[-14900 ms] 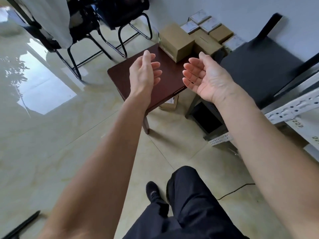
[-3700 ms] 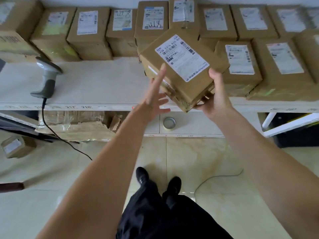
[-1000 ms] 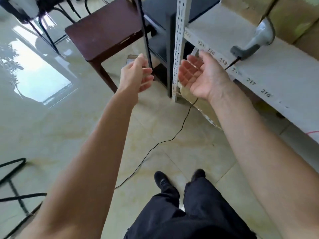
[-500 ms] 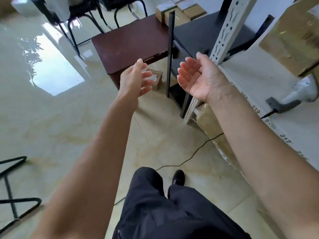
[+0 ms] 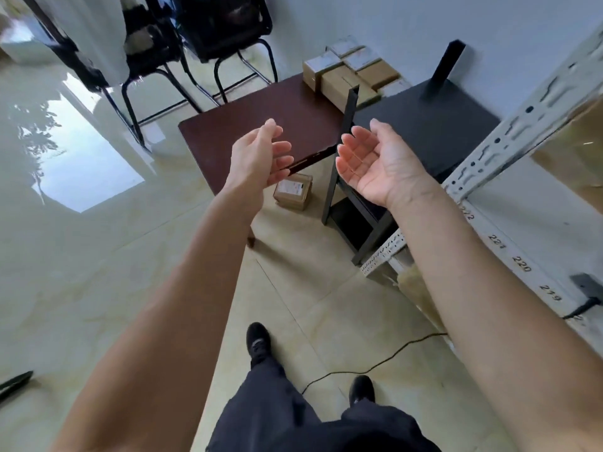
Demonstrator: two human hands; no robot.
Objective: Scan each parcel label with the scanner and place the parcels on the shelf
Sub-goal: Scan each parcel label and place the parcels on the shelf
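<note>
Both hands are raised in front of me and hold nothing. My left hand [image 5: 257, 156] and my right hand [image 5: 375, 161] face each other, fingers relaxed, above the near edge of a dark brown table [image 5: 261, 125]. Several cardboard parcels [image 5: 346, 75] sit at the table's far end against the wall. One small labelled parcel [image 5: 293, 192] lies on the floor under the table edge. The white shelf [image 5: 535, 223] with numbered slots runs along the right. Only the scanner's dark base [image 5: 585, 287] and cable show at the right edge.
A black metal rack [image 5: 424, 132] stands between table and shelf. Black chairs [image 5: 202, 44] stand at the back left. A black cable [image 5: 375, 363] crosses the glossy tiled floor near my feet. A perforated shelf post [image 5: 509, 135] rises at right.
Across the last second my view has swung from the shelf towards the table, bringing the table and its parcels closer to centre. Both hands stay empty and raised.
</note>
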